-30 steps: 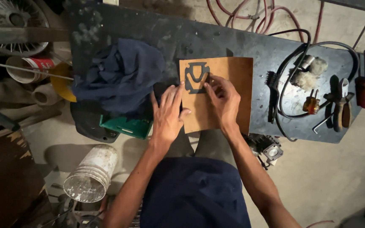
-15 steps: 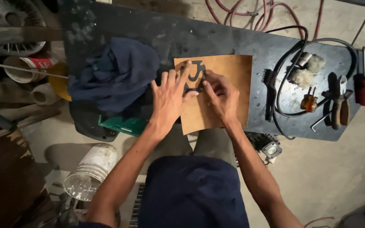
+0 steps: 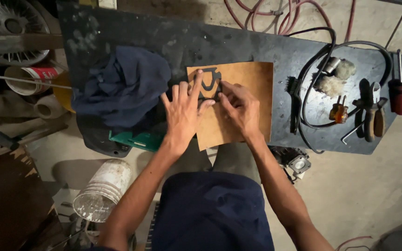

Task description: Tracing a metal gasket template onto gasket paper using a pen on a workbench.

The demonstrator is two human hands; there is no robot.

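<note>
1. Left hand (image 3: pixel 182 114) lies flat with fingers spread, pressing down on the left half of a dark flat cut-out gasket (image 3: pixel 209 83). Not gripping it, just pinning it.
2. Right hand (image 3: pixel 239 108) is on the gasket's right edge, fingertips pinched at it. Can't tell whether it grasps the gasket itself or a small tool; too small to see.
3. The gasket sits on the upper left part of a tan sheet (image 3: pixel 252 93), which looks like cardboard or gasket paper. The sheet lies flat on the dark metal workbench (image 3: pixel 238 46), with its near edge overhanging the bench front.
4. Just left of the left hand is a crumpled dark blue cloth (image 3: pixel 122 88) on the bench. A green flat piece (image 3: pixel 133 139) pokes out under it at the bench edge.
5. On the right side of the bench, well apart from the hands: a wire brush (image 3: pixel 294 104), a looped black cable (image 3: pixel 345 51), a tuft of pale fibre (image 3: pixel 331 83), pliers (image 3: pixel 373 114) and a red-handled screwdriver (image 3: pixel 398 93).
6. On the floor: a white bucket (image 3: pixel 102 189) on its side at lower left, and red hose (image 3: pixel 275 14) behind the bench.
7. The person's dark blue trousers (image 3: pixel 212 211) fill the bottom centre.
</note>
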